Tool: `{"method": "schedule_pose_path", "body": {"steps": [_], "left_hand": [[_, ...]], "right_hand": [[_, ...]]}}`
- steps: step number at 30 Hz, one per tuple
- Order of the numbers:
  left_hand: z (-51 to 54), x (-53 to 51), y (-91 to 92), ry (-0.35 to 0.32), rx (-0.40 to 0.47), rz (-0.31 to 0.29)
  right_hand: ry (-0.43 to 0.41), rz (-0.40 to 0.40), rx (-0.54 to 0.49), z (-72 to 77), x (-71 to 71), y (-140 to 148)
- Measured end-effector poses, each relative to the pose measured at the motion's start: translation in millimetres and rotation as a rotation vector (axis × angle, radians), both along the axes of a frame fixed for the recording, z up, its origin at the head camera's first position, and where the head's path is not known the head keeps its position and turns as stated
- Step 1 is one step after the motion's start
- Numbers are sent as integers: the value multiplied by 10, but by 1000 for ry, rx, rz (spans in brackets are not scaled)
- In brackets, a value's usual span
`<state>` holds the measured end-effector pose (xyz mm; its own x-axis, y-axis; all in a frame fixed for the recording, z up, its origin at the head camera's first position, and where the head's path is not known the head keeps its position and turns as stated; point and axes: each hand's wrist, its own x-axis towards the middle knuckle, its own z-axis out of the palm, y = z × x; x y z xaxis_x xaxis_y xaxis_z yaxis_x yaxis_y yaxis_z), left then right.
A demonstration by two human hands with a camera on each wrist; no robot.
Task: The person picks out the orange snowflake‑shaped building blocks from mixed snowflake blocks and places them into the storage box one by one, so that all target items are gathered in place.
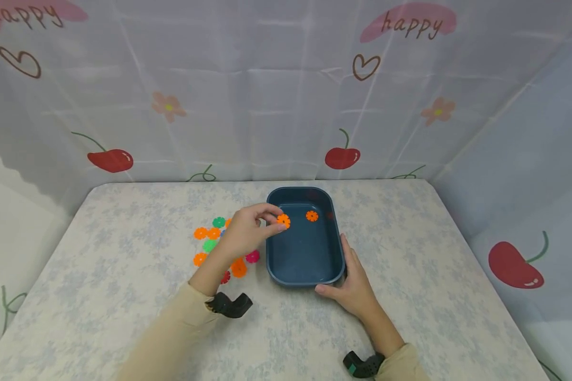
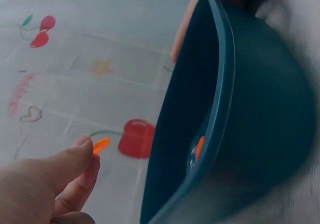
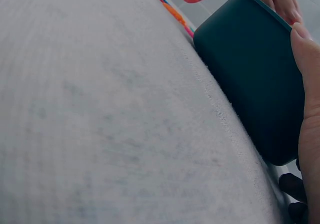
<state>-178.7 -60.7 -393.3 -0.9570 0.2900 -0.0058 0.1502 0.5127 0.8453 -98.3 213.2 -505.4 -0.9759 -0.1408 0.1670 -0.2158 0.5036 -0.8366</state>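
Between thumb and fingertips, my left hand (image 1: 248, 227) pinches an orange notched plastic disc (image 1: 283, 221) over the left rim of a dark blue rectangular bin (image 1: 305, 280). The left wrist view shows the held disc (image 2: 101, 145) edge-on, apart from the bin wall (image 2: 250, 114). Inside the bin, toward the far end, lies another orange notched disc (image 1: 312, 216). My right hand (image 1: 355, 288) holds the bin's near right corner, thumb (image 3: 302, 44) at the rim and fingers along the right side.
Left of the bin lie several loose notched discs in orange, green (image 1: 209, 245), pink (image 1: 252, 256) and red, partly hidden by my left arm. The patterned tabletop (image 1: 124, 254) meets a printed curtain (image 1: 252, 106) at the back.
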Motion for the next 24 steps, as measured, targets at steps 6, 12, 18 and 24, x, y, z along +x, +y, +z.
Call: {"method": "schedule_pose_path", "body": {"steps": [6, 12, 18, 24], "left_hand": [[-106, -170, 362, 40, 13, -71], [-141, -293, 516, 27, 14, -82], [-141, -377, 663, -9, -48, -97], [-254, -423, 796, -57, -121, -78]], "right_hand": [[1, 3, -6, 2, -2, 1], [11, 13, -3, -15, -8, 9], [3, 8, 0, 15, 2, 2], [3, 3, 6, -4, -2, 2]]}}
